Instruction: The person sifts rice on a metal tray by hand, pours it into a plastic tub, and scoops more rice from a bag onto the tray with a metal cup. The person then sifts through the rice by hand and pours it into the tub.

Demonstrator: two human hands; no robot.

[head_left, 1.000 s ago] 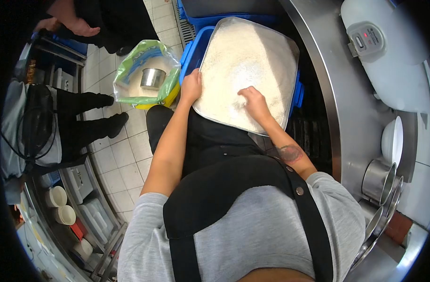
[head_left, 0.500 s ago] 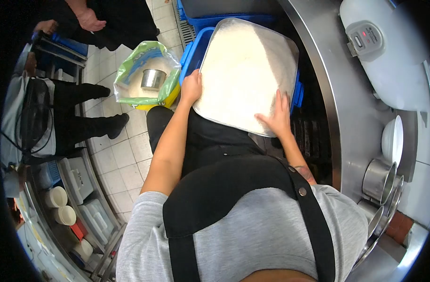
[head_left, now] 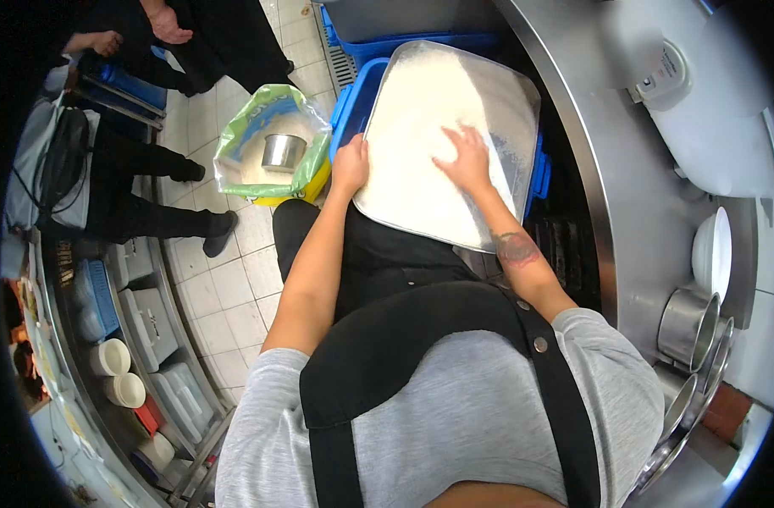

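A large metal tray holds a spread of pale powder or fine grain and rests over a blue bin. My left hand grips the tray's left edge. Over the pale material, right of the tray's middle, my right hand has its fingers spread, touching the surface or just above it. Some bare metal shows at the right side of the tray. To the left stands an open green and yellow bag with pale contents and a metal cup lying in it.
Two people in dark trousers stand on the tiled floor at the upper left. Shelves with white tubs are at the lower left. A steel counter with metal pots and a white bowl runs along the right.
My right hand has moved up and left from the tray's lower right. More bare metal shows at the tray's right side. My left hand stays on the edge. The view has shifted slightly.
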